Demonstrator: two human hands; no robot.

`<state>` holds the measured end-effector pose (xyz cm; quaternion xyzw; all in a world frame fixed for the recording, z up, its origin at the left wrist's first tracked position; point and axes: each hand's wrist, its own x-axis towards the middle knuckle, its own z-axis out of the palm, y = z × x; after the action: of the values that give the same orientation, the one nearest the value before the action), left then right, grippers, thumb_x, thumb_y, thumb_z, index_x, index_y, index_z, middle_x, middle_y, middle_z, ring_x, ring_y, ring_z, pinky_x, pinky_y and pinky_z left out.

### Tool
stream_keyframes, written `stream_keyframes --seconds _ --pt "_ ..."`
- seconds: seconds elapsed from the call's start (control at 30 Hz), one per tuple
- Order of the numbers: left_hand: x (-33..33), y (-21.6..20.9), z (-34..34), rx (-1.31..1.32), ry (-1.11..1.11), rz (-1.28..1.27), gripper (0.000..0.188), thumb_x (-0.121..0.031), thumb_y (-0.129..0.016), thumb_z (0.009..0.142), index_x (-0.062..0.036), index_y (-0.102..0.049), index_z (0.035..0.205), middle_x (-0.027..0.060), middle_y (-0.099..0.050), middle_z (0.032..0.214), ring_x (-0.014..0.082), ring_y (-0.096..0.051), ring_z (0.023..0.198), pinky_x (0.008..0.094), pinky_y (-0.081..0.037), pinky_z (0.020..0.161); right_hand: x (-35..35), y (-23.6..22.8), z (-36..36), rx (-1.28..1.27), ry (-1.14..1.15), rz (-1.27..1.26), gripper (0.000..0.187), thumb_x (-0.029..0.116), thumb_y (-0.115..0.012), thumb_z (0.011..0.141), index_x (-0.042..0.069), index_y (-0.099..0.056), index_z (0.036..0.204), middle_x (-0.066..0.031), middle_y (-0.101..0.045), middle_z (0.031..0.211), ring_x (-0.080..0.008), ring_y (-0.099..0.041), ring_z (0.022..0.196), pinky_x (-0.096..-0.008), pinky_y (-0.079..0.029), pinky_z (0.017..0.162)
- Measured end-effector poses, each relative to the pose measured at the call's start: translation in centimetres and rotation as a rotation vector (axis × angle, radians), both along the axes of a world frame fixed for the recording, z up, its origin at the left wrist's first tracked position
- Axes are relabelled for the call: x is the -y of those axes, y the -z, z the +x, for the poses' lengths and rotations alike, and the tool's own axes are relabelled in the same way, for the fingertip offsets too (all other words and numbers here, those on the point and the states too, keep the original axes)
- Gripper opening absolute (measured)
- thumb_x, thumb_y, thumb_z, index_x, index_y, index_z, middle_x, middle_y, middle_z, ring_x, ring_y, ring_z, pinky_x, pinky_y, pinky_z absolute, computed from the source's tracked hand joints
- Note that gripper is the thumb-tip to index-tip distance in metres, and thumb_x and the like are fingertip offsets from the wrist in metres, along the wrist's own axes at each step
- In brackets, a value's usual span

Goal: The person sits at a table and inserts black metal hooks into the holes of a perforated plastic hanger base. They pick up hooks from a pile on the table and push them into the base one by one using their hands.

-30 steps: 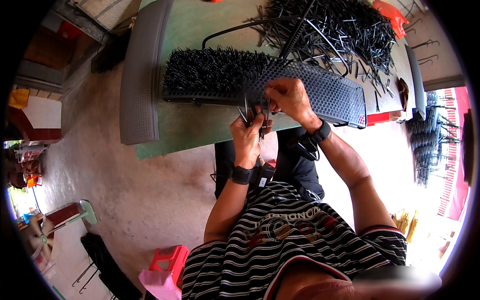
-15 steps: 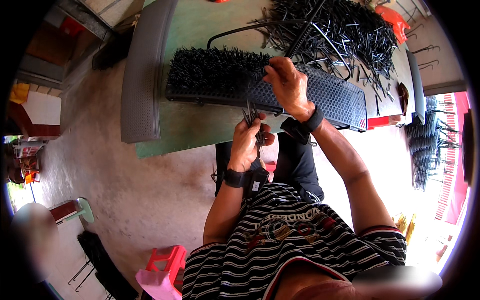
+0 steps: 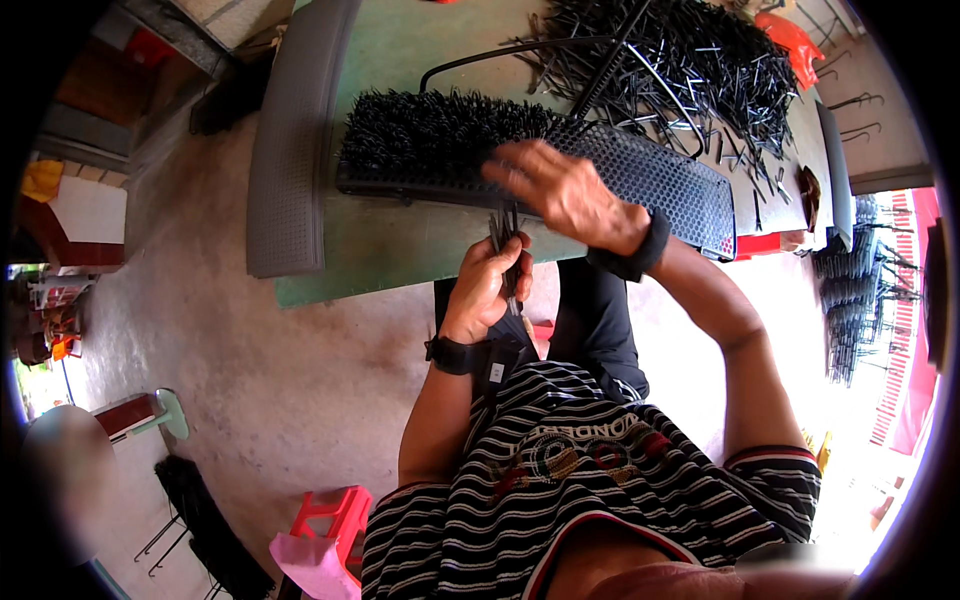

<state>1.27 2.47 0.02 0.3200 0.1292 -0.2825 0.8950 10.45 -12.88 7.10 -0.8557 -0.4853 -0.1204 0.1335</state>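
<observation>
My left hand (image 3: 483, 288) is closed around a small bundle of thin dark strips (image 3: 501, 228), their tips pointing up past the fingers. Just above it, my right hand (image 3: 575, 200) hovers over the front edge of a long black perforated panel (image 3: 665, 185). Motion smears its fingertips, so whether anything is pinched in them does not show. Dense black bristle tufts (image 3: 425, 135) cover the left part of the panel, while bare holes show to the right. A bent black metal rod frame (image 3: 480, 58) rises behind it.
A heap of loose black strips (image 3: 690, 70) spreads over the green table (image 3: 350, 262) behind the panel. Grey perforated sheets (image 3: 290, 170) are stacked at its left edge. An orange-red bag (image 3: 790, 48) lies far right. A pink-red stool (image 3: 335, 525) stands on the floor, lower left.
My right hand has moved left and slightly down from the panel toward the bundle, turning back-up. My left hand stays nearly in place with its strips.
</observation>
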Motion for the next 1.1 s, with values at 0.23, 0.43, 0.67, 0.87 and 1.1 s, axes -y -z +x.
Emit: stream_keyframes --seconds 0.23,0.43,0.67,0.87,1.1 --pt "1.3 -2.0 -0.6 0.042 0.274 -0.041 0.012 -0.011 -0.051 0.091 -0.0001 -0.052 0.089 0.0080 -0.057 0.074 0.0139 -0.051 0.053 0.0263 -0.040 0.048 3.0 1.5 -2.5 0.192 -0.374 -0.210 0.041 0.017 -0.058 0.073 0.000 -0.056 0.110 -0.0111 -0.056 0.102 -0.0249 -0.054 0.101 -0.0389 -0.042 0.092" --pt "1.6 -1.7 -0.9 0.000 0.309 -0.020 0.026 -0.021 -0.051 0.092 0.0034 -0.055 0.101 0.0165 -0.062 0.091 0.0229 -0.063 0.076 0.0304 -0.052 0.067 5.2 2.4 -2.9 0.022 -0.342 -0.165 0.014 0.014 -0.054 0.074 0.002 -0.051 0.081 -0.0067 -0.049 0.072 -0.0228 -0.054 0.072 -0.0336 -0.044 0.067" --pt "-0.2 0.5 -0.2 -0.021 -0.101 0.094 0.057 -0.052 -0.041 0.091 -0.0067 -0.048 0.126 0.0154 -0.051 0.125 0.0277 -0.049 0.115 0.0383 -0.043 0.093 4.2 4.0 -5.7 -1.307 0.247 0.435 0.016 0.010 -0.045 0.093 -0.004 -0.051 0.091 -0.0099 -0.056 0.067 -0.0208 -0.060 0.058 -0.0323 -0.051 0.057" --pt "1.4 1.7 0.2 0.011 -0.388 0.041 0.031 -0.020 -0.052 0.092 0.0034 -0.053 0.113 0.0142 -0.060 0.103 0.0244 -0.058 0.100 0.0345 -0.046 0.084 2.4 5.8 -5.6 -1.503 0.445 0.603 0.022 0.012 -0.041 0.094 -0.005 -0.052 0.085 -0.0059 -0.055 0.065 -0.0145 -0.059 0.056 -0.0277 -0.051 0.050" --pt "2.6 -0.6 -0.3 0.181 -0.221 0.297 0.024 -0.018 -0.048 0.094 0.0028 -0.060 0.100 0.0076 -0.062 0.078 0.0146 -0.059 0.059 0.0265 -0.050 0.054 1.6 5.1 -3.8 -1.358 0.394 0.572 0.022 0.011 -0.042 0.093 -0.003 -0.053 0.080 -0.0054 -0.055 0.065 -0.0131 -0.057 0.053 -0.0269 -0.049 0.048"
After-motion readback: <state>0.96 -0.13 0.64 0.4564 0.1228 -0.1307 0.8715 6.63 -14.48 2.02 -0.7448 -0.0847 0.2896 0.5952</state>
